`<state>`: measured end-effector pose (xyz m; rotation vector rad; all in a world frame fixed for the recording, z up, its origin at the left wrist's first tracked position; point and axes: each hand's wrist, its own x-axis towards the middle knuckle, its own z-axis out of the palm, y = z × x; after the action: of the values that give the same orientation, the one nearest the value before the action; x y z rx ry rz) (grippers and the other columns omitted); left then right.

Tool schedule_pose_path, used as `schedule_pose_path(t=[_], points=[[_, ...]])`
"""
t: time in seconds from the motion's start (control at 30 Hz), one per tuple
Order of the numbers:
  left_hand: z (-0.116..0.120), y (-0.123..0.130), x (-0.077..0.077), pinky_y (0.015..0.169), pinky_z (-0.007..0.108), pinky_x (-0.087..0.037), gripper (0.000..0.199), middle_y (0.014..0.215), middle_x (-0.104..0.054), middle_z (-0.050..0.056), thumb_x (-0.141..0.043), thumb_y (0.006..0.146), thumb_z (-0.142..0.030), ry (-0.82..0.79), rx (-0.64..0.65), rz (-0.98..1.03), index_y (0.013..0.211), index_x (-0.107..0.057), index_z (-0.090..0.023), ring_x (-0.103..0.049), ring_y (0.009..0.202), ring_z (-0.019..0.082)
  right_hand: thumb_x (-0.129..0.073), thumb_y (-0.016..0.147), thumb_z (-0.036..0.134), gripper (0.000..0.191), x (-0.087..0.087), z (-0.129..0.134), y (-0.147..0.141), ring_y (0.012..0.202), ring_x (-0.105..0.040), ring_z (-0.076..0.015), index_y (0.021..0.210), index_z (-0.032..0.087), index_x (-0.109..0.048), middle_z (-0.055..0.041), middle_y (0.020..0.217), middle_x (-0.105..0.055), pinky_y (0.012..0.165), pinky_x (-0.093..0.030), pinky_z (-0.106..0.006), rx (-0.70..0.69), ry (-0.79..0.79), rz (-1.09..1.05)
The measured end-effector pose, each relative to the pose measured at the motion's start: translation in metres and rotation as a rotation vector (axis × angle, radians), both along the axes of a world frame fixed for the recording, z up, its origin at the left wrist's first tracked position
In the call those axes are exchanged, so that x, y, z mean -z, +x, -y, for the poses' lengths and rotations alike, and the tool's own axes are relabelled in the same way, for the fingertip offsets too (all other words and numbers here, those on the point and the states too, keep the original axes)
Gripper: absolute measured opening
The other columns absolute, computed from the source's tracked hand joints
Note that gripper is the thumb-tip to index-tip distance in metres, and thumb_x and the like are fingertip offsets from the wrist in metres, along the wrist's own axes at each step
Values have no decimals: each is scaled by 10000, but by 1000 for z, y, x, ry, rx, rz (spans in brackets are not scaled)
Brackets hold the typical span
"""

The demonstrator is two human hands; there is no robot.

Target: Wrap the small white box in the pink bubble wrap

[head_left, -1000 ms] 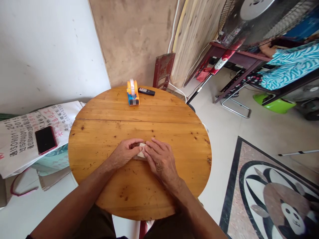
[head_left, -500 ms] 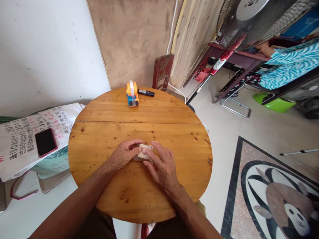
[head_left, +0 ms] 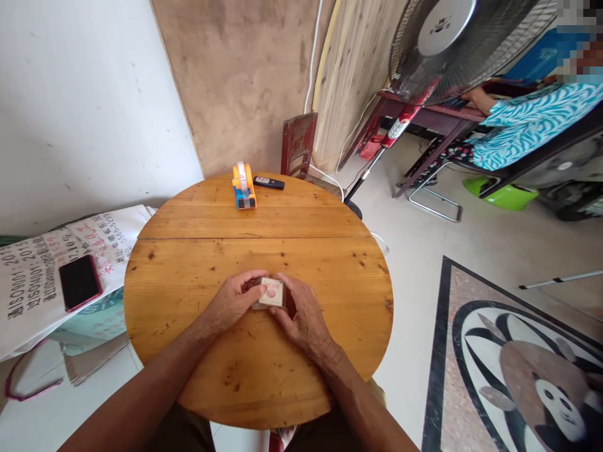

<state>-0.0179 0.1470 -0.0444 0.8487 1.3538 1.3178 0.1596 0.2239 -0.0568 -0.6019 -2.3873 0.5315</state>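
Fingers (head_left: 249, 284) of the left hand (head_left: 230, 304) are pinching the left edge of a small square card (head_left: 272, 292), narrow grip, while the right hand (head_left: 301, 314) is curling its fingertips under the card's right side, both hands holding it just above the round wooden table (head_left: 198, 263), near the person's edge. Change from a second ago: the right hand was lying flat over the card and hiding most of it; now it is pulling back and the card's face, pale with a reddish mark, is showing tilted up toward the camera. Judging by that, the covering or pressing part looks finished and the card is being lifted or inspected. Farther off, the orange-and-blue tape dispenser (head_left: 244, 186) and black remote (head_left: 269, 182) are sitting unmoved at the far rim; the phone (head_left: 79, 282) is lying on the printed sack (head_left: 38, 276) left of the table, the fan (head_left: 452, 44) beyond.
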Motion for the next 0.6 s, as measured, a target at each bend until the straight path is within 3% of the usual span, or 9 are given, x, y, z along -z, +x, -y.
schedule_pose_path(t=[0.27, 0.4, 0.6], points=[[-1, 0, 8, 781, 314, -530, 587, 1162, -668, 143, -687, 771, -429, 64, -127, -178, 1254, -565, -118, -647, 931, 216, -567, 871, 302, 628, 4, -3, -2, 1194, -557, -284, 1453, 175, -367, -155, 1322, -591, 1009, -444, -468, -9, -146, 19], [2, -4, 6, 689, 286, -515, 559, 1111, -676, 133, -648, 806, -401, 100, -163, -326, 1277, -540, -119, -624, 800, 179, -576, 846, 281, 645, 4, -2, -4, 1184, -555, -289, 1447, 171, -370, -153, 1313, -596, 1023, -422, -473, -19, -205, 10], [0, -4, 4, 593, 246, -465, 539, 1036, -686, 97, -680, 757, -358, 119, -179, -364, 1228, -566, -121, -539, 630, 117, -589, 833, 284, 629, 5, 0, -6, 1168, -559, -287, 1420, 150, -406, -154, 1293, -608, 1019, -417, -461, -25, -214, 3]])
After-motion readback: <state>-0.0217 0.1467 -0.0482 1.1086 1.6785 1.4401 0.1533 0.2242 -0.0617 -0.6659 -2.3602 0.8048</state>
